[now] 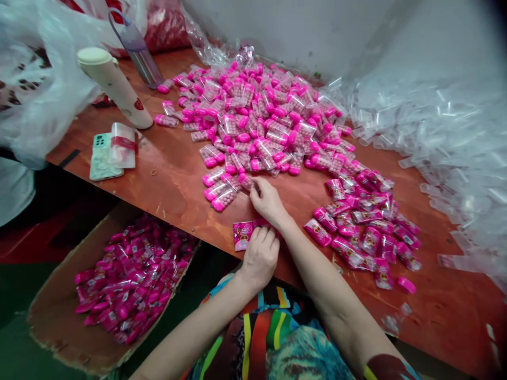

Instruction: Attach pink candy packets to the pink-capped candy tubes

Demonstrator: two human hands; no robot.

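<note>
**Pink candy packs at the counter edge**

The left hand (259, 257) rests curled at the near edge of the counter (174, 179), its fingers pressed together over a pink label (242, 235), a flat glossy printed sheet with a round picture on it. The label lies half under the fingertips and juts out to the left of them. The right hand (268, 200) reaches just beyond, fingers drawn together and pinching a small clear tube (246, 181) with a pink cap and pale round candies inside. That tube lies at the near rim of the heap (257, 116), a loose mound of the same clear, pink-capped tubes spread over the reddish-brown, worn counter. To the right of the right forearm lies a smaller pile of wrapped packs (364, 227), shiny magenta and lying flat. Farther right, a drift of empty clear tubes (447, 132) looks crinkled and translucent. Below the counter on the left, a cardboard box (51, 311) with rough torn edges holds more wrapped pink packs.
</note>
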